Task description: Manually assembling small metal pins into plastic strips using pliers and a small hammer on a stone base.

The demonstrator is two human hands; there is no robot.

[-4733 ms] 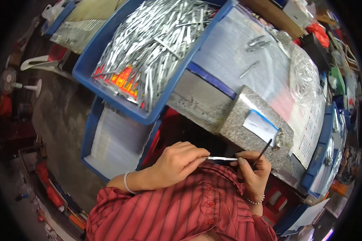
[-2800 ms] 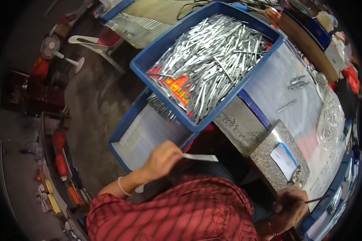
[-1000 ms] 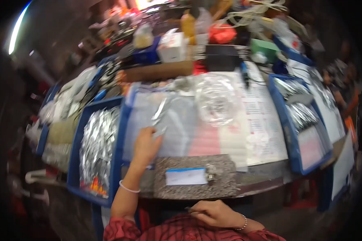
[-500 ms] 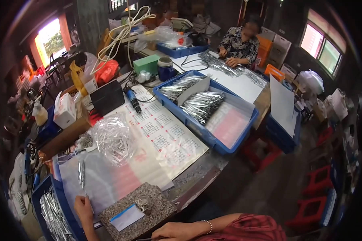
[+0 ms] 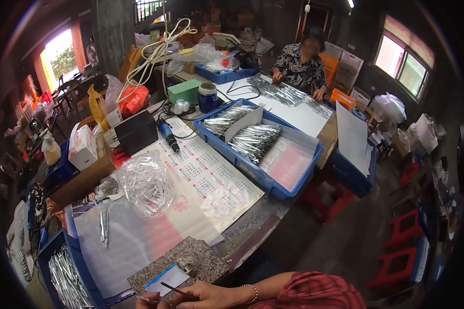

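Observation:
My left hand (image 5: 153, 302) is at the lower edge, partly cut off, its fingers closed on what looks like a slim silver metal piece (image 5: 148, 299). Beside it, my right hand (image 5: 211, 294) pinches a thin dark pointed tool (image 5: 176, 288); whether it is tweezers I cannot tell. The tool's tip reaches over a white card with a blue edge (image 5: 170, 275). That card lies on a speckled stone slab (image 5: 207, 253), next to a small heap of tiny metal parts (image 5: 187, 264). Several slim silver pieces (image 5: 104, 226) rest on the translucent sheet (image 5: 126, 242) beyond.
A blue bin of silver rods (image 5: 69, 280) stands at left. A bag of white pieces (image 5: 145, 185), a blue electric screwdriver (image 5: 168, 136) and a blue tray of sorted rods (image 5: 294, 193) are farther back. Across the table, a person (image 5: 301, 67) sits by more metal pieces.
My left hand has come from the silver pieces on the sheet down beside my right hand. The right hand's dark tool now shows over the card. The person's hands have moved apart.

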